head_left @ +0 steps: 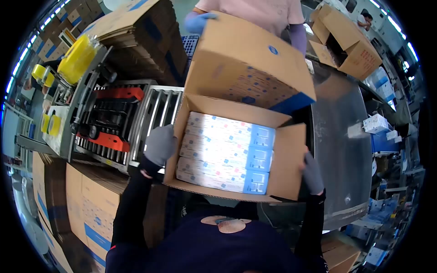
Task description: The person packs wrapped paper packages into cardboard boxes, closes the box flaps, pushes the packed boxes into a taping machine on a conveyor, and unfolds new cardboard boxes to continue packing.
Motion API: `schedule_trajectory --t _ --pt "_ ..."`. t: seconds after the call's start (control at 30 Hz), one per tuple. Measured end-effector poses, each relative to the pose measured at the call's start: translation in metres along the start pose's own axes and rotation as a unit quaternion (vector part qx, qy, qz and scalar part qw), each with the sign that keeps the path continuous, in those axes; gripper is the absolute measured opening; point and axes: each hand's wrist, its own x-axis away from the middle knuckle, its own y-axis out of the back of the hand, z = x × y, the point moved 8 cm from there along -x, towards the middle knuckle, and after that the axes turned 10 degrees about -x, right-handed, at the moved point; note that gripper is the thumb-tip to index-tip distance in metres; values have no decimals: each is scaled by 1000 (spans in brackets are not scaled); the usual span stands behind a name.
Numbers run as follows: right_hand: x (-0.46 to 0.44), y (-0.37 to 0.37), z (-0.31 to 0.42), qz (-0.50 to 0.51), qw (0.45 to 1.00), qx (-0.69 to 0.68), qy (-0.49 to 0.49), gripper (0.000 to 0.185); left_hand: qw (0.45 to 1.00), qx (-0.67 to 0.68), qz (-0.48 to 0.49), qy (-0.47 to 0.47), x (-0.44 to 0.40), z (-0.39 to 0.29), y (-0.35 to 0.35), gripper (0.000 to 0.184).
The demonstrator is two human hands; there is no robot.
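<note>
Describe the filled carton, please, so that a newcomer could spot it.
From the roller conveyor, look right to the filled carton between the left hand and right hand. Unlike the rear carton directly behind it, its open top shows white, blue-ended boxes inside.

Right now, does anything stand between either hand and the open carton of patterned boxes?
Nothing visible does: the left hand is at the left wall of the open carton, the right hand at its right flap. The second carton is beyond the far side, not between.

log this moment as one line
carton: open, patterned boxes inside | left hand: at carton side | right hand: at flap
</note>
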Motion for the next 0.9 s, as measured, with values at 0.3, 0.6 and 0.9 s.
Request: schedule_trajectory --t 0.3,0.6,0.9 --pt "-122 -255 14 447 812 374 -40 100 893 -5 422 -154 -6 12 -152 58" --pt "-87 -188 -50 -194 968 43 151 88 970 -144 -114 161 2 70 -13 45" --pt "-59 -271 -109 -294 889 -351 9 48 996 39 5 83 -42 114 -113 60"
